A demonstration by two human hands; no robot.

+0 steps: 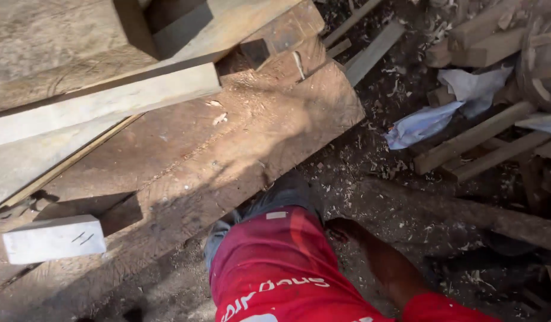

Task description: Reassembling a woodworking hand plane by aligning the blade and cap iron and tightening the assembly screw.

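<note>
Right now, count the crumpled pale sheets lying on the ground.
2. One bluish crumpled sheet lies on the dirt right of the workbench. One whiter crumpled sheet sits just above it, against the scrap wood pile. More may be hidden under the pile.

A broad, rough wooden surface (227,149) slopes across the left of the view, dusted with sawdust and a few pale chips. Thick grey timber beams (102,98) lie stacked on its upper part, one laid slantwise over the others. Below the beams, near the surface's lower left edge, rests a small pale wood block (53,238) with pencil marks on its face. To the right of the surface is a dirt floor (406,197) strewn with shavings. On it, well right of the beams, lie loose wooden slats (475,140) and what looks like crumpled white sheeting (442,107).
</note>
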